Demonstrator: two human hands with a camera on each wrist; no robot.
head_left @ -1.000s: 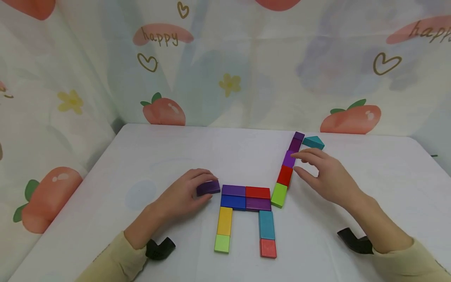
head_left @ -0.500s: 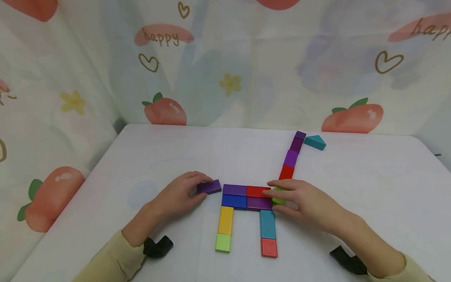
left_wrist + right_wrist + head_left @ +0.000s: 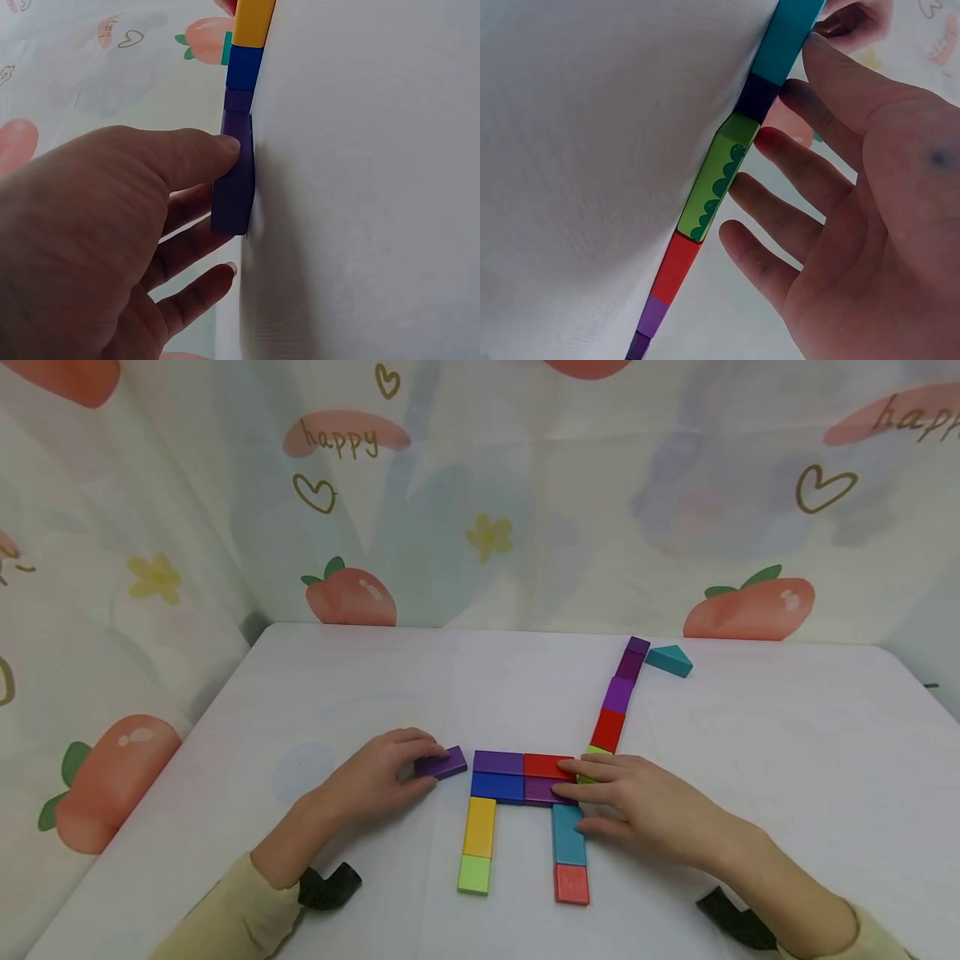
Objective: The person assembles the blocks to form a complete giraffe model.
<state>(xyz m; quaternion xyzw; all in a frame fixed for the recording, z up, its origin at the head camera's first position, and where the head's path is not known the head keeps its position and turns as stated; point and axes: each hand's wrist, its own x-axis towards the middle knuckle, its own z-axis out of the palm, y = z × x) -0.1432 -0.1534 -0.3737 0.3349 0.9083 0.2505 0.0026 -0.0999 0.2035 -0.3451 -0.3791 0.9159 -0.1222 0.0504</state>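
My left hand [image 3: 378,777] pinches a loose dark purple block [image 3: 441,764] between thumb and fingers. In the left wrist view this block [image 3: 235,191] lies flat, its end near a row of blocks. A small gap parts it from a purple block [image 3: 498,762] of the central group. My right hand [image 3: 656,806] lies with spread, fairly straight fingers over the group's right end. Its fingertips touch the red block [image 3: 542,765] and purple block [image 3: 537,790], and the thumb is at the teal block [image 3: 568,843]. The right hand partly covers a light green block [image 3: 716,180].
A blue block [image 3: 497,787] sits above a yellow block [image 3: 480,827] and a green block [image 3: 473,875]. A light red block [image 3: 572,885] ends the other leg. A slanted column of red [image 3: 608,729] and purple blocks reaches the back edge, beside a teal triangular block [image 3: 670,661].
My right hand has come down and left from the slanted column onto the central group's right end. The left hand still holds the purple block, turned slightly.
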